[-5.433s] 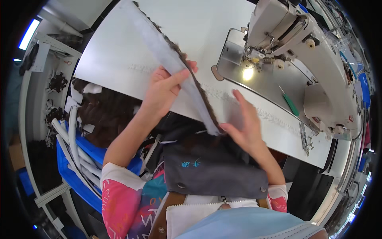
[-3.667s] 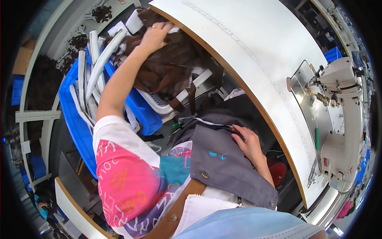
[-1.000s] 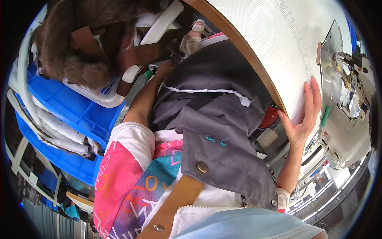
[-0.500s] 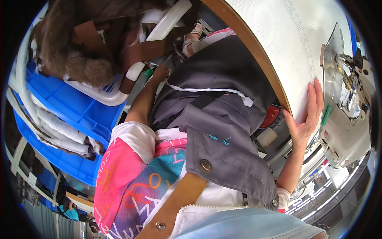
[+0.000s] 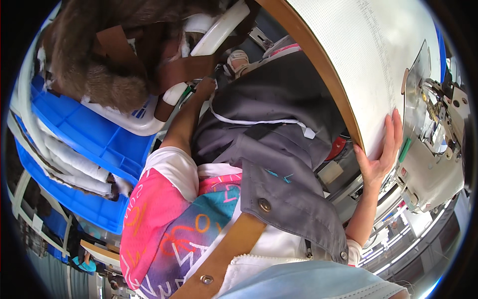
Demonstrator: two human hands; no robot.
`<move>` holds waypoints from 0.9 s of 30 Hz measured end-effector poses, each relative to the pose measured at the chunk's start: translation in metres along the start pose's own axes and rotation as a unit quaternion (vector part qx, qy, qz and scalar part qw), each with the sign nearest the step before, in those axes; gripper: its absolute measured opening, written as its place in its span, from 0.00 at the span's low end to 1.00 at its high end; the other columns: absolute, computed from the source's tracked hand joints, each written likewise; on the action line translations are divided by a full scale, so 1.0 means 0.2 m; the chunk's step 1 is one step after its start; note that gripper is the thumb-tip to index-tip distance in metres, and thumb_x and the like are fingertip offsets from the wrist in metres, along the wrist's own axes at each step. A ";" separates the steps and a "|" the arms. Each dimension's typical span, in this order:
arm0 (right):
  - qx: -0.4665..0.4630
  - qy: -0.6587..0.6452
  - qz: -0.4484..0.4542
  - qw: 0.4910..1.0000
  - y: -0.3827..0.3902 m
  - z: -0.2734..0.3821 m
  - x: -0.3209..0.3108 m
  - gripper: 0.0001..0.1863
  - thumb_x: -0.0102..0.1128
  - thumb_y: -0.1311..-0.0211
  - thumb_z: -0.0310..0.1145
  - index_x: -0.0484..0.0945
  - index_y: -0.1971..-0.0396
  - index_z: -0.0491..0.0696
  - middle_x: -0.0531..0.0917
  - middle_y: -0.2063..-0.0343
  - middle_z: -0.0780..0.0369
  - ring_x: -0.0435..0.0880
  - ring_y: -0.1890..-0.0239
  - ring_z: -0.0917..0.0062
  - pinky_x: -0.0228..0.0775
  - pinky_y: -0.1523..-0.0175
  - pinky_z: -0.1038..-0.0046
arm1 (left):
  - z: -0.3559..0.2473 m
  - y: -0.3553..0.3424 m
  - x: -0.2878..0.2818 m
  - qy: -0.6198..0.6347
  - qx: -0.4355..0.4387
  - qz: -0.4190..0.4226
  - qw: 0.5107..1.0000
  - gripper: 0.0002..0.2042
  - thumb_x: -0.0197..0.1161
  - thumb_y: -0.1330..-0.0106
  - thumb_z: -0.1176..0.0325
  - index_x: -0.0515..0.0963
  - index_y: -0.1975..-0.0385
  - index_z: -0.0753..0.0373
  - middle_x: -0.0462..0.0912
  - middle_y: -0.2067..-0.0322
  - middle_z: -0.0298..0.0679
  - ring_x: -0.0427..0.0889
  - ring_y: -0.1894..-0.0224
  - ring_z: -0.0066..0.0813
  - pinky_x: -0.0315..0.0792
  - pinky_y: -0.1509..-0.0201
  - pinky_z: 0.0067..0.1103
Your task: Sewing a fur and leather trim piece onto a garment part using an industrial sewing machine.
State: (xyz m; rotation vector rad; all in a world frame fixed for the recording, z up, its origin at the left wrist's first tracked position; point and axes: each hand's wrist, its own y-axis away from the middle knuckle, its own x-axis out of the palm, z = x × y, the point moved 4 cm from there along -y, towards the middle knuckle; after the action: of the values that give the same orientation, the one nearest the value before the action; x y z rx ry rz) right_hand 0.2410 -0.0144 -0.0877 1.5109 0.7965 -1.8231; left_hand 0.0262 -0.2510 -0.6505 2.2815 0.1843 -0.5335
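Observation:
My right hand point(image 5: 381, 158) lies on the edge of a white dotted tabletop point(image 5: 343, 45) with a brown rim, its thumb apart from the stretched fingers and nothing held. Down at my left side, my left hand point(image 5: 204, 88) hangs beside a white basket point(image 5: 142, 125), next to the dark grey apron point(image 5: 279, 89) over my lap. Its fingers are mostly hidden, so what they hold, if anything, does not show. A small green item point(image 5: 185, 93) sits close by that hand, too small to make out. A white cord point(image 5: 249, 121) runs across the apron from near the left hand.
Brown furry material point(image 5: 112, 82) and brown strips point(image 5: 184, 74) fill the basket. Blue crates point(image 5: 94, 137) with white rolled pieces point(image 5: 79, 167) stand at the left. Beyond my right hand is a sewing machine point(image 5: 433, 169) with a metal plate. A foot in a sandal point(image 5: 238, 61) shows below.
The whole view has shifted slightly. My left hand sits a little nearer the basket's brown-wrapped handle, and the green item shows more. My right hand stays on the table edge.

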 end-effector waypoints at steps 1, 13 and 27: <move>-0.001 -0.001 0.000 1.000 0.00 0.00 0.00 0.45 0.71 0.63 0.45 0.66 0.41 0.45 0.64 0.39 0.51 0.61 0.36 0.57 0.54 0.35 0.59 | -0.01 -0.02 0.00 0.017 0.029 -0.017 0.999 0.11 0.56 0.49 0.65 0.82 0.71 0.61 0.82 0.70 0.48 0.81 0.64 0.49 0.74 0.58 0.38; -0.002 -0.039 0.027 0.999 0.02 -0.05 -0.01 0.42 0.71 0.62 0.49 0.70 0.44 0.46 0.65 0.40 0.51 0.62 0.37 0.55 0.52 0.36 0.55 | -0.44 -0.39 0.04 0.000 0.033 -0.048 0.998 0.13 0.60 0.48 0.65 0.80 0.68 0.67 0.81 0.67 0.51 0.82 0.63 0.42 0.73 0.57 0.32; 0.004 -0.100 0.059 0.993 0.02 -0.05 -0.04 0.38 0.65 0.52 0.51 0.67 0.40 0.53 0.63 0.37 0.58 0.57 0.34 0.63 0.44 0.32 0.60 | -0.43 -0.51 -0.01 -0.075 -0.078 -0.022 0.994 0.15 0.62 0.47 0.66 0.77 0.62 0.67 0.79 0.62 0.52 0.79 0.58 0.42 0.70 0.52 0.31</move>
State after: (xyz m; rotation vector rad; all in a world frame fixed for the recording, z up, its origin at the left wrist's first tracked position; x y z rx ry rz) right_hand 0.2512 -0.0087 -0.0825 1.3262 0.5928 -1.8559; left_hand 0.0220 -0.1188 -0.6631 2.0815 0.1955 -0.6862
